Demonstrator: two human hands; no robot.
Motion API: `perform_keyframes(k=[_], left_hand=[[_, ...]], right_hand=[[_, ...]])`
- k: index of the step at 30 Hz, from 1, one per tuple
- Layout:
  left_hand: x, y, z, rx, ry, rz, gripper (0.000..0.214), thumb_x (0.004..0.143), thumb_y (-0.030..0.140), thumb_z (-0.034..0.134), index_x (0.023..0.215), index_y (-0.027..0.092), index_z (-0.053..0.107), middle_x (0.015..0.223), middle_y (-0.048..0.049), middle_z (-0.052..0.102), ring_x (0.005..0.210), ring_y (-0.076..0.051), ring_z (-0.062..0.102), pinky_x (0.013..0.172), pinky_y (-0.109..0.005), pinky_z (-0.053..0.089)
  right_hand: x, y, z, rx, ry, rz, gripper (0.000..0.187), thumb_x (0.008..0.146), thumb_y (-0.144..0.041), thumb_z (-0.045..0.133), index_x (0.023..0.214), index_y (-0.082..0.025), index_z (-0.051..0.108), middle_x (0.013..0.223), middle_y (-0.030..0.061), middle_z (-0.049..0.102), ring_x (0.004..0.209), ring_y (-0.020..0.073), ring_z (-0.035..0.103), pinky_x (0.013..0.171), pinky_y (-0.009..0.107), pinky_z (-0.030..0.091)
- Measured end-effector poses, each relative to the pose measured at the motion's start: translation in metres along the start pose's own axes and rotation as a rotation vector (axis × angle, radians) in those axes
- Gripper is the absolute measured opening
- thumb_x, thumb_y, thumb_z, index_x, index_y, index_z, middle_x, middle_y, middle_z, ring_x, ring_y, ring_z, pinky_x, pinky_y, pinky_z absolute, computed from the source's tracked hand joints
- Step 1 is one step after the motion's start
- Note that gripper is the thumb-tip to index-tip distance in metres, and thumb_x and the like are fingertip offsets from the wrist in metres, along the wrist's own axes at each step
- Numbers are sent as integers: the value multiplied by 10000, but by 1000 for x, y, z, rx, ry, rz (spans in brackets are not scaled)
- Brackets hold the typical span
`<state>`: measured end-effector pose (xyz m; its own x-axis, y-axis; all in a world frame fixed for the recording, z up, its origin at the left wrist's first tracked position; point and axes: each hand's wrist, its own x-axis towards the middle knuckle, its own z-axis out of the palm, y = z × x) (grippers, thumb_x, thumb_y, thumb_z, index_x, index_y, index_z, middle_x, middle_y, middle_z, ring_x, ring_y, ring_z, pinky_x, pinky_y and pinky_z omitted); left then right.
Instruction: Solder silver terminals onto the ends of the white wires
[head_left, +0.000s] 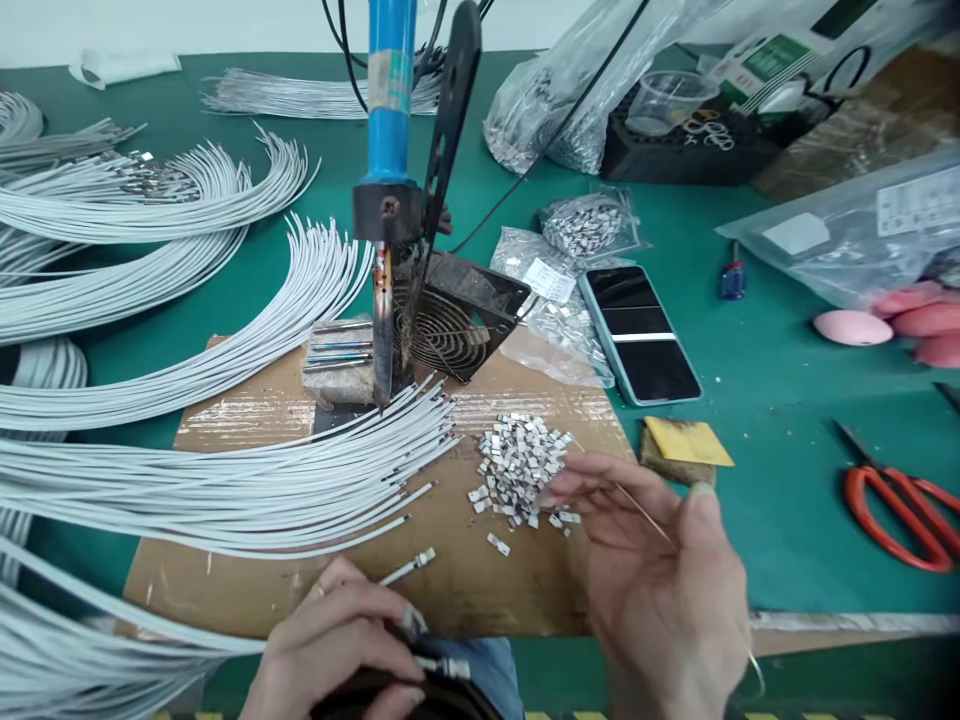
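Observation:
My left hand (337, 640) is closed around white cables at the front edge of the cardboard. One cable end with a metal connector (454, 668) sticks out by the thumb, and another connector-tipped cable (409, 567) shows beyond the fingers. My right hand (667, 570) has its fingertips at a pile of small metal connectors (525, 460). A thin solder wire (643, 512) runs across its fingers and appears held there; whether the fingertips grip a connector is hidden. Above the bundle of white cables (300, 480), a blue-handled soldering iron (390, 100) points tip down.
A fan with a round grille (450, 325) stands behind the iron. To the right lie a phone (641, 335), a yellow sponge (686, 442), red-handled scissors (900, 510) and a small screwdriver (733, 275). More cable bundles (150, 215) fill the left; bags of parts (589, 225) sit behind.

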<state>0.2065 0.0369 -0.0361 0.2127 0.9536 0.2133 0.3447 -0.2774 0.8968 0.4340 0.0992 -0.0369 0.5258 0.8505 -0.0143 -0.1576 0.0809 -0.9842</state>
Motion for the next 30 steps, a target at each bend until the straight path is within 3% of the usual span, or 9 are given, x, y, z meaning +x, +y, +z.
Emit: perform_keyframes(k=[3, 6, 11, 15, 18, 21, 24, 27, 30], left_hand=[[4, -4, -11, 191, 20, 20, 294, 892, 3, 649, 1009, 267, 708, 918, -39, 749, 801, -184, 712, 769, -297, 581], [10, -10, -16, 494, 87, 143, 363, 894, -39, 664, 1134, 231, 690, 976, -53, 729, 866, -193, 699, 852, -315, 553], [21, -14, -12, 745, 49, 164, 155, 975, 73, 607, 1047, 198, 665, 956, -60, 648, 861, -230, 633, 846, -376, 527], [22, -7, -19, 626, -35, 153, 203, 977, 42, 555, 1069, 219, 596, 1041, -65, 636, 945, -224, 639, 902, -347, 501], [20, 0, -27, 419, -160, 80, 228, 988, 54, 499, 1083, 259, 531, 994, -17, 686, 891, -171, 701, 798, -247, 512], [21, 7, -30, 254, -247, -127, 177, 1033, 143, 447, 957, 285, 521, 846, 39, 681, 704, -138, 665, 673, -228, 481], [28, 12, -31, 141, -258, -351, 177, 1053, 274, 458, 905, 270, 555, 805, 26, 657, 683, -146, 620, 641, -232, 463], [37, 12, -34, 64, -278, -469, 178, 1057, 350, 461, 1033, 256, 610, 823, 6, 675, 724, -167, 636, 650, -245, 461], [42, 11, -37, 112, -431, -483, 282, 1066, 393, 445, 946, 246, 654, 766, 10, 652, 683, -166, 577, 624, -262, 404]], right_hand=[[-6, 2, 0, -12, -35, -1, 514, 1003, -596, 559, 841, -183, 821, 775, 80, 772, 667, 212, 697, 623, 328, 567], [-13, 1, 2, -25, -65, -5, 508, 1034, -573, 528, 847, -204, 822, 815, 63, 777, 707, 202, 697, 662, 313, 566], [-21, -12, -3, -240, -150, -58, 455, 1051, -495, 551, 805, -229, 826, 755, 32, 756, 672, 174, 667, 644, 270, 546], [-27, -17, -13, -558, -329, -177, 205, 973, -300, 701, 799, -217, 771, 692, 2, 689, 577, 140, 598, 535, 240, 478], [-31, -9, -22, -724, -478, -321, 12, 938, -210, 738, 936, -205, 728, 787, -1, 677, 599, 119, 595, 568, 224, 503], [-34, 0, -26, -866, -565, -435, 31, 984, -175, 650, 1004, -194, 665, 838, 16, 653, 658, 133, 628, 619, 235, 528], [-35, 0, -25, -1041, -626, -519, 129, 989, -127, 522, 945, -203, 616, 786, 16, 639, 652, 159, 653, 568, 256, 501], [-34, -4, -24, -1110, -603, -500, 139, 925, -126, 509, 878, -222, 598, 684, -21, 626, 561, 152, 647, 510, 254, 476], [-37, -6, -23, -1029, -502, -336, 127, 912, -178, 526, 922, -236, 638, 649, -51, 627, 508, 118, 631, 512, 219, 504]])
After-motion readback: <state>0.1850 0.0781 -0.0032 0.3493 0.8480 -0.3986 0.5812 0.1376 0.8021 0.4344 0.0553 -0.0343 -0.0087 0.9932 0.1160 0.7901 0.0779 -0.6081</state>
